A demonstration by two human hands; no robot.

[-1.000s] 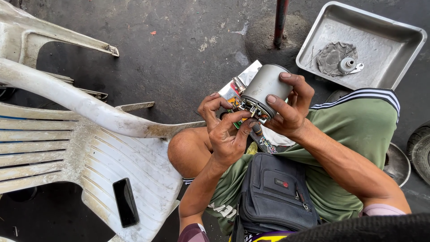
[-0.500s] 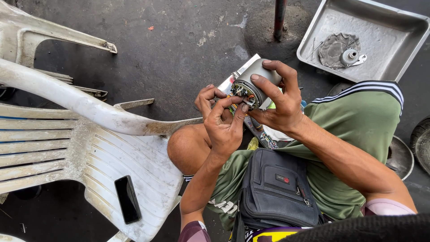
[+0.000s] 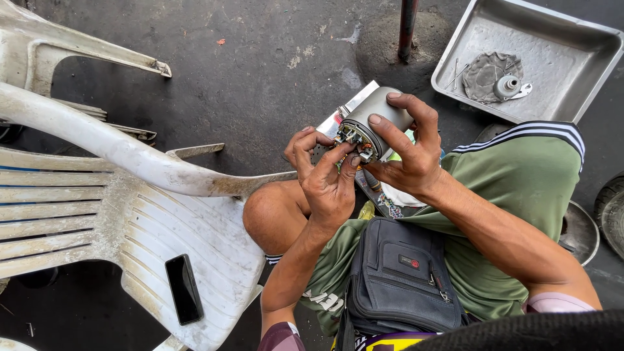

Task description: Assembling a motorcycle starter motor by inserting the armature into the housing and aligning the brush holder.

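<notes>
Motor housing [image 3: 377, 123], grey metal cylinder, held above the knees, open end with brass contacts facing the camera. Right hand [image 3: 409, 153] wraps it, fingers [image 3: 390, 133] curled over the rim and side. Left hand [image 3: 328, 182]: fingertips pinched at the contacts on the open end, touching them. Steel tray [image 3: 585, 78] well apart, upper right. White chair [image 3: 130, 214] left, phone [image 3: 184, 289] on its seat. Black bag [image 3: 396, 273] in lap.

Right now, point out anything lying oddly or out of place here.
The white plastic chair lies tipped on its side on the ground, scuffed and dirty, with a black phone resting on its seat. Small loose parts sit in the metal tray. Nothing looks spilled.
</notes>
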